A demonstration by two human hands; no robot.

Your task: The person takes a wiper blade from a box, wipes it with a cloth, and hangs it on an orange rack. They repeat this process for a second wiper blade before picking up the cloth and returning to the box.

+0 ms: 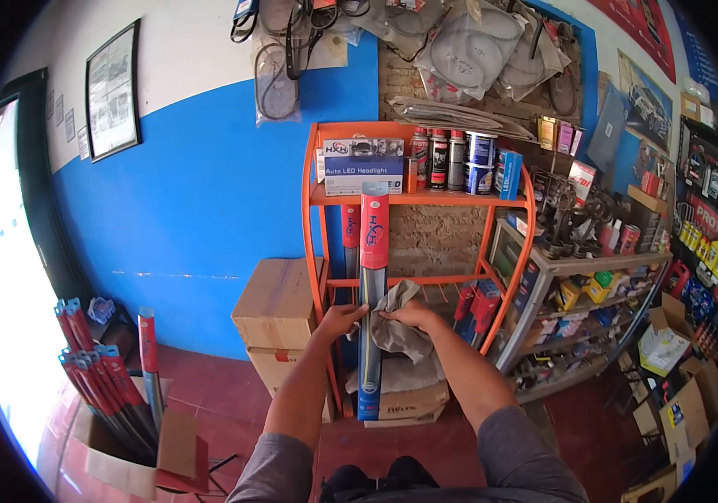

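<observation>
Upright before me stands a long wiper blade package (374, 230), with a red top and a clear blue lower part. My left hand (342, 322) is closed around its left edge near the middle. A crumpled grey cloth (401, 335) is bunched in my right hand (412, 316), against the package's right side. Part of each hand's fingertips is hidden by the package and the cloth. Behind stands an orange shelf rack (426, 200), where another red-topped package (350, 226) leans.
At lower left, a cardboard box (179, 427) holds several red-topped wiper packages (108, 377). Stacked cartons (273, 306) stand left of the rack. On its top shelf are a headlight box (363, 168) and several cans (437, 159). To the right is a glass display case (577, 314).
</observation>
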